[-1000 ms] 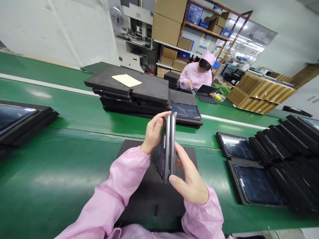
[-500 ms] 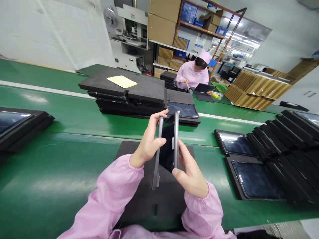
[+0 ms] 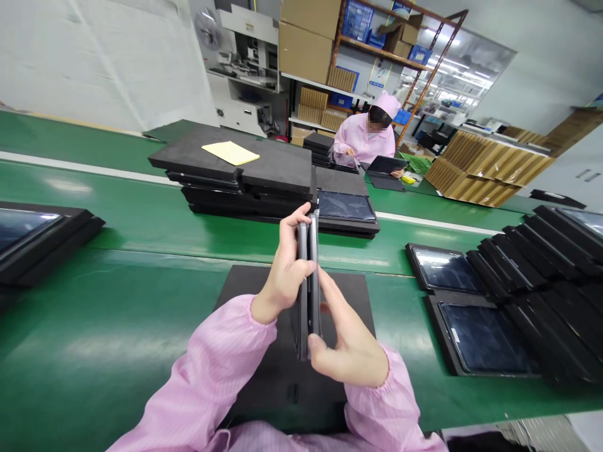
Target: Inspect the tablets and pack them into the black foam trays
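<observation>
Two thin dark tablets (image 3: 303,289) stand on edge, nearly face to face, between my hands. My left hand (image 3: 285,270) is wrapped round the left one, its thumb across the top edges. Along the right one, my right hand (image 3: 346,345) presses with its palm side, fingers hidden behind, thumb at the near end. Below them a black foam sheet (image 3: 264,389) lies on the green table (image 3: 141,326).
Black foam trays (image 3: 235,160) with a yellow paper (image 3: 230,152) are stacked ahead. Trays holding tablets (image 3: 485,339) lie at the right, with another tray (image 3: 51,238) at the left. A person in pink (image 3: 370,135) sits across the table.
The two tablets have come together, closing the wide gap between them. My right hand has moved left with its tablet, and my left hand has shifted slightly.
</observation>
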Motion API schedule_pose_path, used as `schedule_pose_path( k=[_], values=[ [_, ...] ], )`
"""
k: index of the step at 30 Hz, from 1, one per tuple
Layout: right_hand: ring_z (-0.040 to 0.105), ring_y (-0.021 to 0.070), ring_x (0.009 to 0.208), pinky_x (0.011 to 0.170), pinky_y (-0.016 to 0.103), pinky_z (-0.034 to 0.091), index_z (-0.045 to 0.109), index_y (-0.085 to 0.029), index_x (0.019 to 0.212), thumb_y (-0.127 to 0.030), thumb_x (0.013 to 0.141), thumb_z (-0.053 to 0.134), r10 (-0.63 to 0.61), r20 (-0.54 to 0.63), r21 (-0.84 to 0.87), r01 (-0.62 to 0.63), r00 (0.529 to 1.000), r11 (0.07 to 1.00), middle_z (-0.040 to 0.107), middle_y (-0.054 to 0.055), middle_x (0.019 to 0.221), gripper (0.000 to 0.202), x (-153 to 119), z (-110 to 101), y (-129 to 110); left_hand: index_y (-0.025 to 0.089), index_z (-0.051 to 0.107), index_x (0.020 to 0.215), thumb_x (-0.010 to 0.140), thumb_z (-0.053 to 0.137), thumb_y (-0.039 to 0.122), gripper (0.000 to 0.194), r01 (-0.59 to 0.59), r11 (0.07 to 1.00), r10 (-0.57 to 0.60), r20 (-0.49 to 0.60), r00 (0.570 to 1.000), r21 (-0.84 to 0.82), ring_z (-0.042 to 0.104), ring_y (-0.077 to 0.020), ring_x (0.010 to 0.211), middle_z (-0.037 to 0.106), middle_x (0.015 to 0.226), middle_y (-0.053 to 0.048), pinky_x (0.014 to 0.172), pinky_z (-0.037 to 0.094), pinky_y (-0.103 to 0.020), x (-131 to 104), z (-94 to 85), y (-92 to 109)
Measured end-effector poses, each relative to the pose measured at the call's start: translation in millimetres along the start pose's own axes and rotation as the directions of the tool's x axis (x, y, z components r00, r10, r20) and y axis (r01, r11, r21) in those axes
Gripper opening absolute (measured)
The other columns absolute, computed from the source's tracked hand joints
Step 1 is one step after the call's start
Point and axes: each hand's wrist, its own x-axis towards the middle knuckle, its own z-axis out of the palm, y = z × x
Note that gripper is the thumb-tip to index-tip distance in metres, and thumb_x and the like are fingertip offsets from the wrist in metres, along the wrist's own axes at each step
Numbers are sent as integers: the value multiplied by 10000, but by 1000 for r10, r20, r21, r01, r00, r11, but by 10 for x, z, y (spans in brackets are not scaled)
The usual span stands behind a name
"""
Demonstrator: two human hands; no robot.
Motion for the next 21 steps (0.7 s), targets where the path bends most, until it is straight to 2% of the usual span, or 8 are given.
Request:
schedule_pose_path(
  k=[6,11,13,17,21],
  values=[
    [235,361,1560,1110,491,508,179,-257,1636,-167,710,622,0,36,19,0,999,1000,214,89,1714,1031,-75,1,14,263,392,1184,629,475,242,561,14,997,-22,-102,995,-71,488,-277,1343,535,1389,-79,1138,379,-482,52,16,-81],
    [326,351,1529,1102,479,518,238,-312,1620,-134,700,651,-11,30,64,9,999,998,292,66,1689,1024,-124,-64,41,259,457,1127,776,456,328,358,70,995,-82,-181,980,-70,587,-249,1100,590,1130,-52,999,465,-420,26,84,-34],
    [350,339,1519,1104,462,516,253,-320,1614,-130,704,664,-25,39,77,22,999,997,319,66,1677,1016,-127,-105,49,254,468,1130,859,438,400,309,73,995,-84,-197,977,-60,595,-241,1060,587,1110,-54,968,472,-403,12,101,-15],
    [370,327,1509,1098,444,521,264,-320,1609,-158,721,667,-42,83,95,34,996,995,329,56,1672,988,-109,-190,43,245,476,1221,936,395,502,392,62,996,-73,-200,977,-61,599,-239,1083,591,1150,-67,981,466,-384,-5,115,-6],
    [369,324,1508,1041,446,564,293,-287,1595,-179,722,638,-31,104,108,20,994,994,349,62,1659,945,-98,-240,29,238,513,1239,909,374,380,385,56,998,-62,-192,979,-39,579,-255,1164,604,1220,-73,1036,450,-393,-14,118,-22]
  ],
)
